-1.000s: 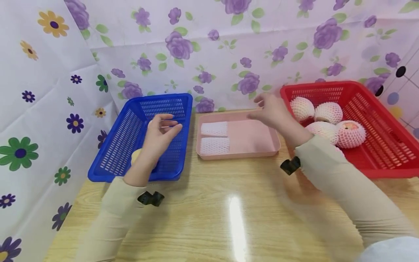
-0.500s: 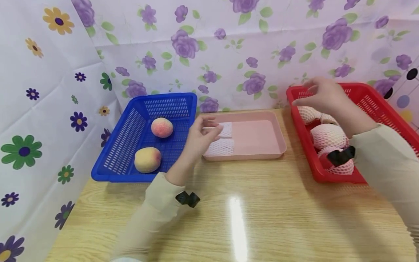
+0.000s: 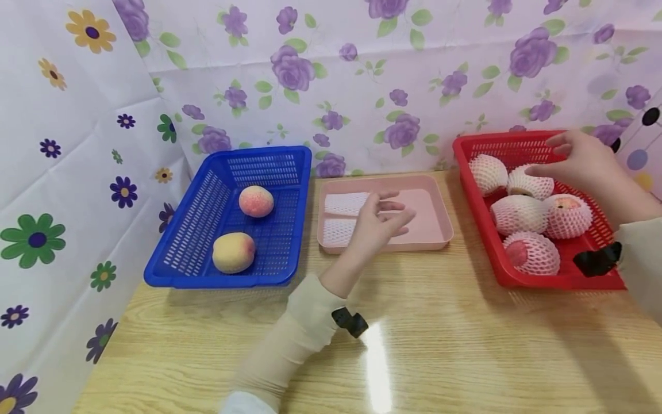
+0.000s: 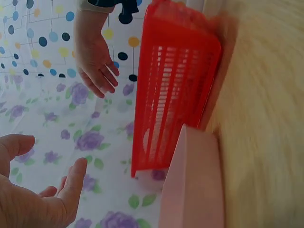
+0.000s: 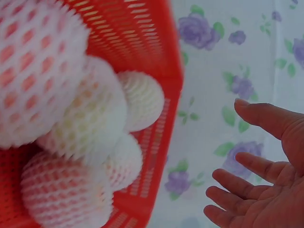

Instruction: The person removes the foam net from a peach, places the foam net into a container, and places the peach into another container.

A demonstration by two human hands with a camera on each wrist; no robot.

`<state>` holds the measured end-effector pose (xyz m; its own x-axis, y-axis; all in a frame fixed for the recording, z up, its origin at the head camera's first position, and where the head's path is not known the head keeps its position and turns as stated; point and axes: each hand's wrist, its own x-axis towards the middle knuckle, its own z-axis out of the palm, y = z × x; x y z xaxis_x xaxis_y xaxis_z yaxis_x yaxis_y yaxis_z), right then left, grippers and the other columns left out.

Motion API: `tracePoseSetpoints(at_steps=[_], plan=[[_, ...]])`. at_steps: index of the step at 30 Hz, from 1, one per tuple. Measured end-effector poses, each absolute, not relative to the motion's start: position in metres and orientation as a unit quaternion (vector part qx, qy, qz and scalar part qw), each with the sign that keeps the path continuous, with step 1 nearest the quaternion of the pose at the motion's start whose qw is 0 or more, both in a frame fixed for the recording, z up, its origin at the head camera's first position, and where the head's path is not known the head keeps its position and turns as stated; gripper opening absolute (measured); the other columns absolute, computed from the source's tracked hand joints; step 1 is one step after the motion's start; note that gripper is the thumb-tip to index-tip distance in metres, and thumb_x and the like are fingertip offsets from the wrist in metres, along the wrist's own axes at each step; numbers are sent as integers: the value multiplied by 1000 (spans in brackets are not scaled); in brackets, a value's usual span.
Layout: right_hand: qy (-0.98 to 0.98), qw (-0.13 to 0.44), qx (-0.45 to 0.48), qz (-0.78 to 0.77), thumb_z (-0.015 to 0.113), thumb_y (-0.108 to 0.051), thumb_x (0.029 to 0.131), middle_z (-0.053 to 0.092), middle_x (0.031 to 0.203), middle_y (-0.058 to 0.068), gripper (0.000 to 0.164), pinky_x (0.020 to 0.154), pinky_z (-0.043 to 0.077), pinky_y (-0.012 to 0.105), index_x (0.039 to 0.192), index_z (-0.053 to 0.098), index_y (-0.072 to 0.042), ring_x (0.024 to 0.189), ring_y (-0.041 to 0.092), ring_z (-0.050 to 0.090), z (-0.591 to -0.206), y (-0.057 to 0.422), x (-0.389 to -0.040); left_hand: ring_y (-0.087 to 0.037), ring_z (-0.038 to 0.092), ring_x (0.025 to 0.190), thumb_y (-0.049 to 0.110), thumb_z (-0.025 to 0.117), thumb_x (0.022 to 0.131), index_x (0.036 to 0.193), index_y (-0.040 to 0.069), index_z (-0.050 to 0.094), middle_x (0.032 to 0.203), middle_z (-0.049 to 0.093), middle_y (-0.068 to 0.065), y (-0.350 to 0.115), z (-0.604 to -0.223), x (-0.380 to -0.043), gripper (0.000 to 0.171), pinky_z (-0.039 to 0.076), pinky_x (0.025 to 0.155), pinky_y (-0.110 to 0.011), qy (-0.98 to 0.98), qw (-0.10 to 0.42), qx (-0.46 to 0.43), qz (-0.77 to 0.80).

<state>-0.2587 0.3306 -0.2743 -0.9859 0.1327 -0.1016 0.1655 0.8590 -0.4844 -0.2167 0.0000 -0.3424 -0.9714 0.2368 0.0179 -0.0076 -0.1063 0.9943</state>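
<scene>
My left hand (image 3: 373, 225) hovers over the pink tray (image 3: 439, 230), fingers loosely bent and holding nothing. Below it two white foam net sleeves (image 3: 341, 204) lie flat in the tray, partly covered by the hand in the head view. My right hand (image 3: 589, 164) is above the back right of the red basket (image 3: 478, 224), its fingers spread and without a thing in them, as the right wrist view also shows. Several net-wrapped peaches (image 3: 519, 215) rest in that basket, one of them (image 5: 66, 190) low in the right wrist view.
A blue basket (image 3: 305, 190) stands at the left with two bare peaches, one pink (image 3: 256, 201) and one yellow (image 3: 234, 253). Flowered cloth (image 3: 362, 115) hangs behind the wooden table (image 3: 439, 333) and along its left side.
Both hands have moved right: the left from over the blue basket to over the pink tray, the right from the tray's right end across the red basket. The two bare peaches have come into full view.
</scene>
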Motion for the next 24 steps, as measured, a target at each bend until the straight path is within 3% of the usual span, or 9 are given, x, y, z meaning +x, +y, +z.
tracePoseSetpoints(at_steps=[10, 16, 24], plan=[[959, 11, 112, -262, 62, -51, 86, 28, 136, 43, 95, 92, 31, 74, 144, 19, 10, 116, 60, 30, -310, 377, -245, -14, 60, 87, 8, 70, 84, 129, 7, 49, 114, 58, -19, 38, -368, -204, 50, 58, 78, -33, 646, 110, 75, 751], [959, 7, 114, -259, 64, -44, 86, 30, 129, 44, 89, 87, 36, 73, 140, 21, 12, 110, 60, 32, -319, 396, -238, -12, 61, 86, 3, 69, 85, 128, 8, 49, 114, 56, -21, 61, -380, -194, 48, 58, 78, -40, 604, 153, 57, 780], [962, 35, 99, -254, 74, -48, 77, 33, 123, 44, 105, 64, 48, 65, 140, 19, 15, 102, 64, 38, -337, 411, -236, -14, 63, 76, 2, 73, 81, 115, 14, 55, 93, 58, -3, 92, -391, -189, 40, 59, 74, -42, 585, 163, 12, 795]])
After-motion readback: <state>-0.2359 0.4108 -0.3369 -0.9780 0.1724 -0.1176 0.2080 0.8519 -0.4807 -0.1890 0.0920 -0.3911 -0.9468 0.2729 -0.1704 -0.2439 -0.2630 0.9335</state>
